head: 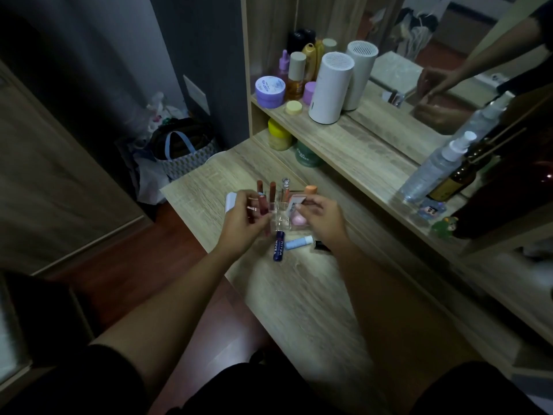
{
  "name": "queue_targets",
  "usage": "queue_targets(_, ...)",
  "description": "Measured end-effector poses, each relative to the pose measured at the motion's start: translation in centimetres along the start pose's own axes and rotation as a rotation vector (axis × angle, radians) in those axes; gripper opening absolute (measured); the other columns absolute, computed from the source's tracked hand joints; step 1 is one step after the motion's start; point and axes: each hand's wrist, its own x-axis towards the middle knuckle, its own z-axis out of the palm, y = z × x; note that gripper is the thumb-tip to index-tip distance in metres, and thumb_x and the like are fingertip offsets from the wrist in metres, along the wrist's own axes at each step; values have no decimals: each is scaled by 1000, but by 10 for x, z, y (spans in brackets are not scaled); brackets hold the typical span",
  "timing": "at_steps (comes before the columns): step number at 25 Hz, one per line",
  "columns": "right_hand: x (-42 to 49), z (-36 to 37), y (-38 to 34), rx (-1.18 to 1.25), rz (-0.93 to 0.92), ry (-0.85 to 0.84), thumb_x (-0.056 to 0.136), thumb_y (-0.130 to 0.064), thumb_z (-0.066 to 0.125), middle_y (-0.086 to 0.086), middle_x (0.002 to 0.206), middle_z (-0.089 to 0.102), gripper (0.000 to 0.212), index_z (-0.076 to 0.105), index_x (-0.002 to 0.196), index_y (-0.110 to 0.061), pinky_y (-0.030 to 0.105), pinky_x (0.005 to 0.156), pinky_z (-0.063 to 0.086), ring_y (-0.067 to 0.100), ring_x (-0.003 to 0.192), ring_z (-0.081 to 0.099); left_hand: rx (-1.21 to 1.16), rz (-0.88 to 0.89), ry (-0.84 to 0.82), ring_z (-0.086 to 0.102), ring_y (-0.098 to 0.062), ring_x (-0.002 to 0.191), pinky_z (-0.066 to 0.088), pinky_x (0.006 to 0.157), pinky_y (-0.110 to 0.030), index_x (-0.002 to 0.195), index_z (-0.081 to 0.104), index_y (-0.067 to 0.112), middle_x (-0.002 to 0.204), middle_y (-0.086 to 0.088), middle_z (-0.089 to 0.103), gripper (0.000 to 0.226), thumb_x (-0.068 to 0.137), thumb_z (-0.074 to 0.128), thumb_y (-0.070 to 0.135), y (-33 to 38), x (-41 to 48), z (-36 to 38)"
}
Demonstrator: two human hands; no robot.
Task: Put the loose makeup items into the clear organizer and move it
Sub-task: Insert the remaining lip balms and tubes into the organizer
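Note:
A clear organizer (279, 218) stands on the wooden vanity top (299, 295), with brown lip tubes (272, 190), a clear-capped tube (285, 187) and a peach item (310, 190) upright in it. A pink sponge (298, 219) lies inside. My left hand (242, 226) holds a reddish lip tube (262, 205) against the organizer's left side. My right hand (323, 220) grips a small white-and-pink box (294, 203) over the organizer. A dark blue Nivea stick (278, 246), a light blue tube (297, 243) and a black item (321, 245) lie loose in front.
A white object (230, 202) sits left of the organizer. The raised shelf holds a purple jar (270, 91), bottles, a white cylinder (329, 88) and a spray bottle (434, 169) beside a mirror (419, 70). Yellow (278, 134) and green (306, 154) jars stand below. A bag (182, 154) rests on the floor.

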Motion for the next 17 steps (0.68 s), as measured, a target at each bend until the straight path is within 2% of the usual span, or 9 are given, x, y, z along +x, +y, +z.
queue_targets(2,1,1,-2,-26,-25,7,85,-11,67,11,108,71,25,65,109,-6,36,87,56,14,92,67,61,57,12,67,-18,81,56,68,-25,116,42,22,102,-10,60,46,81,70,11,7,8,-5)
queue_targets(4,2,4,-4,-56,-48,16,85,-11,66,11,108,71,24,66,108,-6,36,88,56,11,89,65,122,150,24,67,-16,85,56,73,-26,119,44,19,101,-8,63,40,85,65,13,11,14,-7)
queue_targets(7,3,6,-5,-95,-76,39,86,-13,66,12,107,71,24,66,108,-5,36,88,55,13,89,64,229,245,57,65,-15,91,51,79,-29,111,52,12,98,-5,68,24,89,60,18,11,21,-7)
queue_targets(10,6,8,-5,-107,-79,64,86,-15,66,14,107,71,27,66,110,-3,32,86,54,15,89,63,349,324,46,61,-19,87,50,80,-44,100,57,9,93,-6,66,14,89,60,17,5,27,-6)
queue_targets(12,7,9,-3,-114,-77,59,86,-14,66,14,107,71,26,66,110,-3,31,85,53,15,88,63,454,399,16,60,-23,82,50,76,-48,94,59,7,90,-9,63,10,88,62,14,0,30,-6)
queue_targets(13,8,10,-2,-122,-78,57,86,-14,66,14,106,71,25,66,109,-3,30,84,54,14,87,63,499,438,2,60,-25,80,49,75,-45,92,60,5,89,-11,63,10,87,63,13,-1,31,-6)
queue_targets(15,11,12,0,-139,-79,55,86,-14,65,14,105,71,24,67,108,-3,24,81,53,13,87,63,553,500,-8,62,-26,77,43,75,-26,89,62,2,86,-13,64,10,85,65,11,-4,32,-5)
queue_targets(17,14,14,3,-168,-87,55,86,-13,65,14,104,72,23,67,107,-3,8,70,48,7,79,61,595,547,0,63,-28,76,31,74,-18,87,63,1,84,-14,65,7,84,66,6,-3,33,-4)
